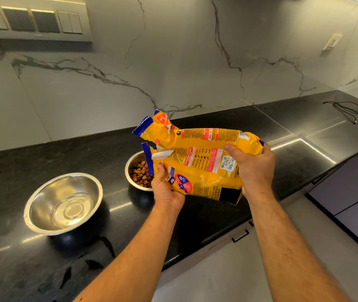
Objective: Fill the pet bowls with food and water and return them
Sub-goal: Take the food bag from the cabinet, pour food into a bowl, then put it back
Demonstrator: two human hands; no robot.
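Note:
A yellow pet food bag (197, 158) lies on its side in the air above the black counter (43, 258), its torn blue-edged mouth pointing left. My left hand (166, 188) grips the bag's lower edge near the mouth. My right hand (253, 168) grips its bottom end. Under the mouth stands a steel bowl (130, 168) holding brown kibble (141, 174), partly hidden by the bag. A second steel bowl (63, 203) sits to the left and shows only its shiny inside.
A marble wall with a switch panel (32, 20) rises behind the counter. A black cord (348, 110) lies at the counter's far right. Wet streaks (91, 264) mark the counter near its front edge. Drawers and floor lie at lower right.

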